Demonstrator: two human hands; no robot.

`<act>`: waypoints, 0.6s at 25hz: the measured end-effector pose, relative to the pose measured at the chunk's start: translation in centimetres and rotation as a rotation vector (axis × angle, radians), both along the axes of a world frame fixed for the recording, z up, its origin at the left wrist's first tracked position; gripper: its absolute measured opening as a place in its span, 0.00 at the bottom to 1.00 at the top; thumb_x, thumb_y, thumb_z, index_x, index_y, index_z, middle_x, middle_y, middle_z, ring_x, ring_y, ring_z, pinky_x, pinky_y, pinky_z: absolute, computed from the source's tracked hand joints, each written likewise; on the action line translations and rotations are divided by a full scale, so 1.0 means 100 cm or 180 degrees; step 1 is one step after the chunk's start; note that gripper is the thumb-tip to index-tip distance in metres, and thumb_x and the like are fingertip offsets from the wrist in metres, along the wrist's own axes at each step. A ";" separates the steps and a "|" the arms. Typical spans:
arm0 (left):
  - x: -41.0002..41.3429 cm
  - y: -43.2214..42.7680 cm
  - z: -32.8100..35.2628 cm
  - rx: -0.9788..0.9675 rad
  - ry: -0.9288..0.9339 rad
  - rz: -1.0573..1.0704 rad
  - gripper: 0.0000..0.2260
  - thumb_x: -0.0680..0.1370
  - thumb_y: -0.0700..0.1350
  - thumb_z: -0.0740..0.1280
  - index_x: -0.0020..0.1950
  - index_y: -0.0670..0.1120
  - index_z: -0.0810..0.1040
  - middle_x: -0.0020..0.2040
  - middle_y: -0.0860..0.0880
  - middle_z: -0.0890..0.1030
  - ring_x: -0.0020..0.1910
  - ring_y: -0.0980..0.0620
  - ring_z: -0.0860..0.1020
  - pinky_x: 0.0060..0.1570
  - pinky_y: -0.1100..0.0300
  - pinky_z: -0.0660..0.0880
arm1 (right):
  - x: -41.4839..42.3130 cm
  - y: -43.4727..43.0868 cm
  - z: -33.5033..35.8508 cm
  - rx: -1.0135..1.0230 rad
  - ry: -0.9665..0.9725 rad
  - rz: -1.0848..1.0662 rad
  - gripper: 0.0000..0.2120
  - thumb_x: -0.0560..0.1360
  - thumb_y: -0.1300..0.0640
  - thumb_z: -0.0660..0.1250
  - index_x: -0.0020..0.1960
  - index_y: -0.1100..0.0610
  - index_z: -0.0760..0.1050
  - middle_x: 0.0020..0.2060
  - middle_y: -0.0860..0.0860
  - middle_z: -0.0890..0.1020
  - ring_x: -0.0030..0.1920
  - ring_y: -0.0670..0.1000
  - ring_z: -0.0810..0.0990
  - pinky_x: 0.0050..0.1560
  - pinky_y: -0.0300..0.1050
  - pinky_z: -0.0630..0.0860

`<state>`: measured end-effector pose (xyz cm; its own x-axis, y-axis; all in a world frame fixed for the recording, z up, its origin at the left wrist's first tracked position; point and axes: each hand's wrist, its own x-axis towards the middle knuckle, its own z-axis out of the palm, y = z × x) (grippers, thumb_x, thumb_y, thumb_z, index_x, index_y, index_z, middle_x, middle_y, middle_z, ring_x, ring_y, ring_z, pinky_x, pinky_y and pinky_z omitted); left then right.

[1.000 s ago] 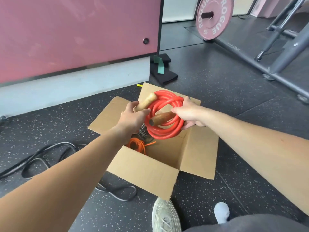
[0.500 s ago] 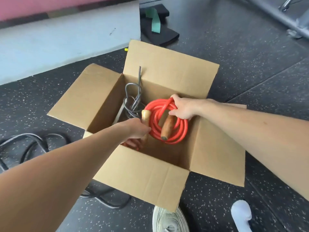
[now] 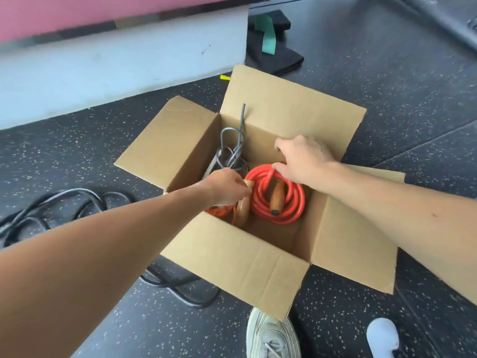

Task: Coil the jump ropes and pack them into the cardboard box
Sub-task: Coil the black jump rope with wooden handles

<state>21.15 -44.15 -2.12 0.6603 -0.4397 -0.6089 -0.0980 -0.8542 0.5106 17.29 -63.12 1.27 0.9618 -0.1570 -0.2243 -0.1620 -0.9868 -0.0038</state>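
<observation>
An open cardboard box (image 3: 232, 259) stands on the dark floor with its flaps spread out. A coiled red jump rope (image 3: 291, 197) lies inside it, a dark wooden handle (image 3: 277, 197) across the coil's middle. My left hand (image 3: 227, 188) reaches into the box and grips the rope's light wooden handle (image 3: 242, 213). My right hand (image 3: 302, 158) hovers at the coil's far side with fingers spread, thumb and fingertip just touching the red loop. A grey rope (image 3: 232, 151) and a thin orange rope (image 3: 219, 210) also sit in the box.
A loose black rope (image 3: 77, 200) sprawls on the floor left of the box and runs under it. Black pads with a green band (image 3: 268, 40) lie beyond the box. A pale ledge (image 3: 116, 60) runs along the back left. A shoe (image 3: 271, 334) and a sock (image 3: 382, 334) are below the box.
Both hands lowered the red coil from above the box down into it. My right hand let go of the coil and opened. The left hand still holds the light handle.
</observation>
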 end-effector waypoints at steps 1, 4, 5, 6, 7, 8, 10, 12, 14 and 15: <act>0.001 0.014 0.016 -0.0208 0.0096 0.0139 0.11 0.80 0.49 0.65 0.54 0.45 0.84 0.47 0.44 0.86 0.43 0.47 0.84 0.45 0.54 0.84 | 0.001 0.006 0.013 0.0202 0.0158 0.0055 0.16 0.75 0.45 0.70 0.60 0.49 0.77 0.53 0.57 0.81 0.57 0.61 0.80 0.55 0.50 0.76; 0.004 0.054 0.061 -0.0463 0.0040 0.0472 0.11 0.82 0.47 0.65 0.58 0.43 0.82 0.49 0.45 0.85 0.49 0.46 0.85 0.47 0.52 0.83 | 0.013 0.034 0.055 0.0299 0.0605 0.0406 0.07 0.73 0.48 0.69 0.51 0.46 0.79 0.53 0.53 0.81 0.58 0.59 0.79 0.58 0.49 0.77; 0.003 0.071 0.075 -0.0453 -0.0021 0.0552 0.10 0.82 0.47 0.65 0.58 0.43 0.81 0.49 0.46 0.85 0.48 0.47 0.85 0.46 0.52 0.83 | 0.018 0.051 0.070 0.0253 0.0653 0.0621 0.05 0.73 0.48 0.69 0.49 0.45 0.79 0.54 0.52 0.82 0.57 0.58 0.80 0.57 0.49 0.78; -0.001 0.091 0.088 -0.0427 -0.0057 0.0623 0.10 0.82 0.47 0.65 0.58 0.44 0.81 0.48 0.48 0.85 0.48 0.48 0.85 0.45 0.54 0.83 | 0.022 0.071 0.084 0.0228 0.0700 0.0824 0.03 0.73 0.49 0.69 0.47 0.45 0.78 0.53 0.52 0.83 0.56 0.57 0.80 0.57 0.49 0.78; -0.005 0.107 0.097 -0.0398 -0.0094 0.0678 0.09 0.82 0.47 0.65 0.58 0.45 0.80 0.48 0.48 0.85 0.46 0.50 0.85 0.43 0.56 0.83 | 0.025 0.090 0.095 0.0203 0.0756 0.0984 0.01 0.74 0.49 0.68 0.46 0.44 0.78 0.52 0.51 0.83 0.55 0.56 0.80 0.55 0.48 0.78; -0.011 0.131 0.103 -0.0371 -0.0162 0.0764 0.09 0.82 0.47 0.65 0.57 0.45 0.80 0.48 0.48 0.85 0.44 0.51 0.84 0.41 0.58 0.83 | 0.025 0.117 0.104 0.0175 0.0813 0.1140 0.01 0.75 0.50 0.67 0.45 0.44 0.78 0.51 0.50 0.83 0.54 0.55 0.80 0.52 0.47 0.77; -0.024 0.176 0.106 -0.0317 -0.0232 0.0933 0.08 0.81 0.47 0.65 0.56 0.46 0.81 0.48 0.48 0.85 0.42 0.51 0.84 0.38 0.59 0.82 | 0.022 0.169 0.107 0.0231 0.0854 0.1334 0.04 0.76 0.50 0.65 0.45 0.43 0.78 0.50 0.50 0.81 0.54 0.55 0.80 0.49 0.45 0.75; -0.040 0.215 0.096 -0.0209 -0.0194 0.1099 0.09 0.81 0.47 0.65 0.55 0.45 0.82 0.47 0.47 0.86 0.44 0.48 0.85 0.35 0.59 0.80 | 0.012 0.215 0.093 0.0617 0.0854 0.1442 0.05 0.76 0.50 0.64 0.45 0.43 0.78 0.52 0.49 0.82 0.53 0.55 0.80 0.52 0.46 0.76; -0.060 0.256 0.074 -0.0037 -0.0074 0.1206 0.10 0.79 0.47 0.65 0.55 0.44 0.83 0.46 0.46 0.86 0.42 0.48 0.85 0.32 0.61 0.79 | -0.006 0.264 0.059 0.0962 0.0946 0.1568 0.07 0.77 0.51 0.64 0.51 0.44 0.80 0.53 0.47 0.82 0.52 0.52 0.79 0.50 0.42 0.73; -0.068 0.274 0.059 0.0127 -0.0035 0.1226 0.11 0.79 0.47 0.65 0.55 0.44 0.83 0.47 0.45 0.86 0.42 0.48 0.84 0.33 0.61 0.78 | -0.017 0.284 0.037 0.1073 0.1054 0.1563 0.08 0.77 0.51 0.64 0.53 0.45 0.80 0.53 0.47 0.82 0.53 0.52 0.80 0.49 0.41 0.72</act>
